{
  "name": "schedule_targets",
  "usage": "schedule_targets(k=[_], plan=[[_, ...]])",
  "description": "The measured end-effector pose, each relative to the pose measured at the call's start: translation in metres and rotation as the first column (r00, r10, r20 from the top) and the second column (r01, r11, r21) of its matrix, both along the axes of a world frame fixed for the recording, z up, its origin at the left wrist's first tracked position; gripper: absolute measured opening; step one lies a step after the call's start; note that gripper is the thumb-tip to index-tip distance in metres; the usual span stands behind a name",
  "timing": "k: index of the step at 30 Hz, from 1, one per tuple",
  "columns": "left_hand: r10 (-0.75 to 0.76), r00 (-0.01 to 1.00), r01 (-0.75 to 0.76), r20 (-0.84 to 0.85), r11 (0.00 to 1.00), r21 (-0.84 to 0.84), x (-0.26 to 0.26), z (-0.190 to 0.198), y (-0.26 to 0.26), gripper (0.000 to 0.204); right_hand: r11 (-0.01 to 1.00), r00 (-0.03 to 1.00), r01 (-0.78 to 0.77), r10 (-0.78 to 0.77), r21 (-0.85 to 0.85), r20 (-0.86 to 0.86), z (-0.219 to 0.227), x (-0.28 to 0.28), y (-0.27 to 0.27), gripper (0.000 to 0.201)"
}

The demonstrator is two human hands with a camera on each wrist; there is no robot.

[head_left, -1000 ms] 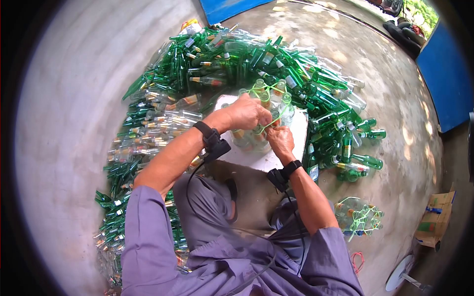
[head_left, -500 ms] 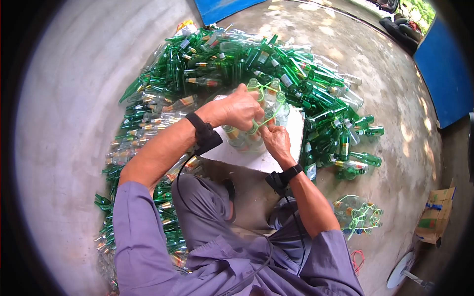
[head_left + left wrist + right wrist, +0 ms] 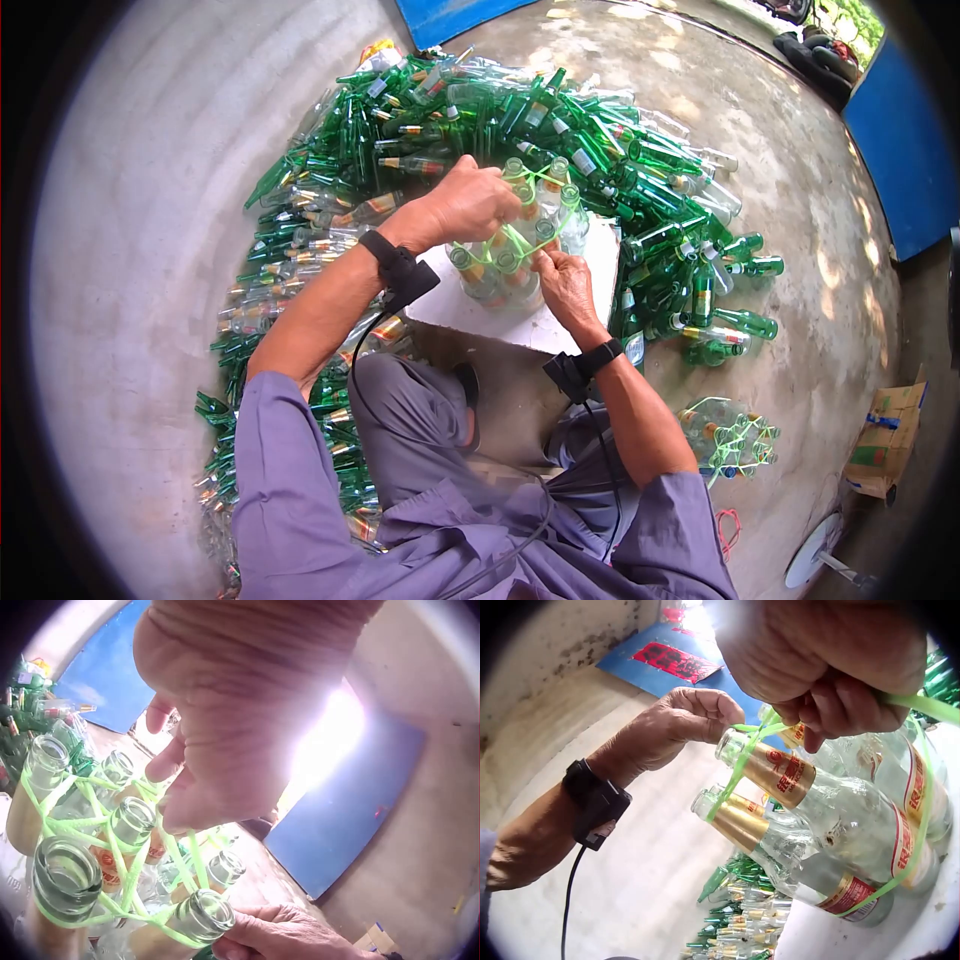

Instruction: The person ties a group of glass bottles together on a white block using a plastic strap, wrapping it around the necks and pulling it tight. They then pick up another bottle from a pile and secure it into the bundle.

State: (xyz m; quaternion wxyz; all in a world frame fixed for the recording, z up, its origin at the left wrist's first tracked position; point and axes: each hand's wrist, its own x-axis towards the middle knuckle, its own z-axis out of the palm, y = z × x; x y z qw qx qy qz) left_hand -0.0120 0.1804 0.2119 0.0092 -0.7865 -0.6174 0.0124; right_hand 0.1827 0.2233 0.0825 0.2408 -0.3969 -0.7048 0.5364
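A bundle of clear glass bottles [image 3: 574, 232] stands upright on a white block [image 3: 520, 325], with bright green plastic strap [image 3: 79, 823] laced around and between the necks. My left hand [image 3: 470, 205] is over the bundle's left side, thumb and fingers pinching the strap, as the right wrist view shows. At the near right side, my right hand [image 3: 568, 288] has its fingers curled on the green strap beside a bottle neck [image 3: 210, 915]; a length of strap sticks out past that hand in the right wrist view. Gold labels [image 3: 784, 776] wrap the bottle necks.
A big heap of green bottles [image 3: 660, 170] and clear ones curves around the block's far side and left. A strapped bundle of bottles [image 3: 728, 437] is on the floor at right, near a cardboard box [image 3: 885, 440] and a pink string loop [image 3: 728, 532].
My left hand has moved left, off the near bottle necks, drawing the strap with it. The right hand stays at the bundle's near right side.
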Motion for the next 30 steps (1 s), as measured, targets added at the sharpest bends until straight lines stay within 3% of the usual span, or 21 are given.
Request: schedule_targets(k=[7,11,14,16,19,23,27,30], plan=[[0.046,0.999,-0.045,-0.018,0.998,0.052,-0.009,-0.003,0.004,0.006,1.0,1.0,-0.017,0.017,0.01,0.011,-0.006,-0.003,0.001,0.034],[0.056,0.995,-0.049,-0.079,0.996,0.077,-0.011,-0.002,0.006,0.006,0.999,0.997,-0.015,0.018,0.035,-0.071,-0.009,-0.005,0.0,0.033],[0.073,0.994,-0.058,-0.085,0.984,0.17,-0.02,-0.004,0.013,0.005,0.999,0.997,-0.035,0.037,0.027,-0.072,0.002,-0.004,-0.002,0.031],[0.11,0.984,-0.133,0.138,0.977,0.169,-0.031,-0.007,0.021,0.006,0.999,0.996,-0.039,0.041,0.025,-0.082,0.008,-0.004,-0.004,0.03],[0.13,0.981,-0.151,0.144,0.979,0.141,-0.032,-0.01,0.031,0.007,0.998,0.992,-0.059,0.057,-0.008,-0.116,0.015,-0.004,-0.004,0.029],[0.169,0.933,-0.223,0.319,0.965,0.139,-0.023,-0.012,0.041,0.011,0.997,0.988,-0.072,0.069,-0.019,-0.139,0.019,-0.001,-0.005,0.029],[0.168,0.928,-0.223,0.333,0.966,0.134,-0.025,-0.02,0.048,0.012,0.998,0.988,-0.056,0.05,-0.04,-0.148,0.018,-0.003,-0.004,0.028],[0.135,0.89,-0.211,0.436,0.969,0.13,-0.027,-0.028,0.057,0.013,0.999,0.984,-0.022,0.017,-0.031,-0.178,0.009,-0.007,-0.004,0.027]])
